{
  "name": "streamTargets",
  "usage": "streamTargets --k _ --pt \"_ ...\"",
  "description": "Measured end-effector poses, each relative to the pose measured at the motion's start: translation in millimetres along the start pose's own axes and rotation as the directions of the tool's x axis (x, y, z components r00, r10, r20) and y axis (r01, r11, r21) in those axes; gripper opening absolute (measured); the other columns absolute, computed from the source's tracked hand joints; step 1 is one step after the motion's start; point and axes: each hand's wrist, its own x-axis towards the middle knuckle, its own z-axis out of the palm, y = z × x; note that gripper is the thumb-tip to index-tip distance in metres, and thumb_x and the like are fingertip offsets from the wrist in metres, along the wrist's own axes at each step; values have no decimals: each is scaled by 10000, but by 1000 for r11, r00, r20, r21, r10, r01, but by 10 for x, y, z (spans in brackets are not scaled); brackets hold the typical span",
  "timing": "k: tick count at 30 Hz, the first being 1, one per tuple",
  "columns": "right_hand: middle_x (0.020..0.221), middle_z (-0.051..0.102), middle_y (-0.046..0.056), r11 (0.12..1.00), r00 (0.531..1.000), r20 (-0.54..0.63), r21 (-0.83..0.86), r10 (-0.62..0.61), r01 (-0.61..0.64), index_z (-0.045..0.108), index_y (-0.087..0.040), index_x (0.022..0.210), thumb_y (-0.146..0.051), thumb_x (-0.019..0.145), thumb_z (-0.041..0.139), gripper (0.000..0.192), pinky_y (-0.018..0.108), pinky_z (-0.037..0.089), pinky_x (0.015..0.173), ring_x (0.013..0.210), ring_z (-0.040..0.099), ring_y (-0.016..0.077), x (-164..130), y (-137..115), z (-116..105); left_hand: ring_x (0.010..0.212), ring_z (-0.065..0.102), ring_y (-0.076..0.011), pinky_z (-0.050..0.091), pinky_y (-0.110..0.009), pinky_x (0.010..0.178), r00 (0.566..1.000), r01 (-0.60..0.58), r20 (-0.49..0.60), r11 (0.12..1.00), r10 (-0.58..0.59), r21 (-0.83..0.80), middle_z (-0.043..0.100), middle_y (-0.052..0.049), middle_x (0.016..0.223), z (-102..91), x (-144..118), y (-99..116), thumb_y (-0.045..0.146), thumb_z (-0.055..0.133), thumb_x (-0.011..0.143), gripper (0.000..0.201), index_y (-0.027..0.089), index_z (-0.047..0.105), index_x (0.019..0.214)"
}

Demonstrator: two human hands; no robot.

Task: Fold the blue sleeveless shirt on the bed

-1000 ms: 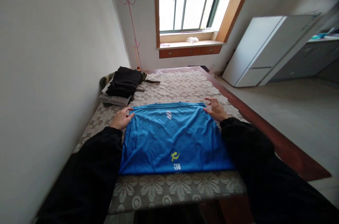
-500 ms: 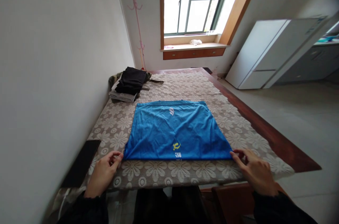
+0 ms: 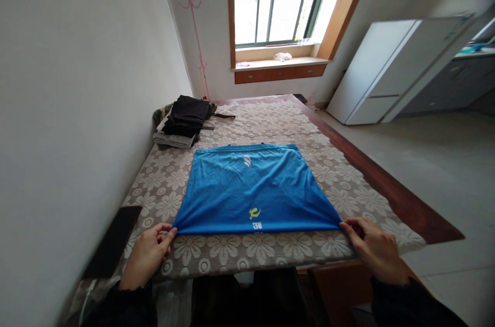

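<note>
A plain white wall (image 3: 77, 84) runs along the left of the room, a tall wood-framed window (image 3: 276, 2) stands at the far end above a brown wooden sill, and a pale tiled floor (image 3: 444, 172) spreads to the right, where a white cabinet (image 3: 386, 71) leans into view, skewed by the lens. The long wooden table (image 3: 390, 193) fills the middle, covered by a beige lace cloth with a flower pattern (image 3: 270, 120). A thin pink coat stand (image 3: 193, 28) rises in the far left corner. On the far left of the cloth sits a stack of folded dark and grey clothes (image 3: 183, 120); what lies under the black top piece is hard to make out. A flat black object (image 3: 112, 239) at the table's near left edge is partly cut off and cannot be identified. The folded bright blue shirt (image 3: 251, 187) lies flat in the middle of the cloth, near the front edge, roughly trapezoid, smooth, with a small white mark near its far edge and a yellow and white logo near its near edge. The left hand (image 3: 149, 252) pinches the shirt's near left corner between thumb and fingers; the right hand (image 3: 373, 247) grips the near right corner likewise, both in black sleeves
</note>
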Motion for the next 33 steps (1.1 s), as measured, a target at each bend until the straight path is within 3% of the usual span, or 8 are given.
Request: streamTargets --k 4,10,16,20,23,27,29,33 --pt "841 724 60 1000 1000 10 -10 3 -3 680 -278 831 -603 856 485 380 430 464 756 788 677 295 10 -4 -29 429 552 -183 397 -271 455 998 44 37 998 -43 -41 590 21 498 -68 -3 -5 860 576 601 731 204 653 914" --pt "825 706 52 999 1000 25 -37 0 1 681 -271 863 -649 856 491 424 422 457 748 758 661 277 -14 -109 -80 440 575 -202 405 -287 458 998 57 19 998 -57 13 609 9 521 -50 -17 41 802 530 702 611 231 678 861" --pt "848 712 56 998 997 66 -48 -39 42 655 -272 836 -577 893 470 361 428 468 760 792 669 279 -4 -77 -107 593 669 -237 432 -298 549 999 24 -37 951 -13 309 659 -9 578 -119 -97 189 616 464 850 399 281 660 759" --pt "848 689 54 996 994 65 -14 -87 88 637 -255 935 -527 904 532 293 394 513 701 740 664 252 -14 -84 -158 696 688 -237 424 -292 596 989 37 -145 889 34 457 688 0 675 -163 -219 320 545 502 885 310 275 642 824" --pt "1047 691 80 955 955 36 48 -295 293 637 -259 1032 -414 945 525 211 404 541 856 957 678 264 -25 -75 -175 699 672 -212 464 -292 631 951 -146 -176 872 254 467 694 1 757 -132 -276 287 538 528 899 295 267 645 892" --pt "1236 665 69 881 875 101 42 -473 471 661 -293 1099 -349 974 526 192 430 516 1002 1150 640 272 12 15 -166 987 676 -233 534 -336 883 778 -557 -28 710 627 431 716 -41 1048 -85 -251 122 487 575 908 268 275 713 998" --pt "1259 666 65 864 855 132 31 -502 502 668 -297 1133 -364 978 544 210 423 528 1001 1151 646 269 59 75 -173 1051 665 -242 534 -368 945 744 -610 22 664 668 432 707 -39 1104 -90 -207 53 463 589 913 251 291 733 1026" --pt "1265 680 63 821 806 179 23 -564 570 693 -293 1141 -390 986 555 229 402 556 975 1137 661 261 163 153 -237 1044 673 -243 552 -389 946 733 -634 70 643 676 431 715 -35 1102 -143 -126 4 459 588 931 255 308 753 1055"
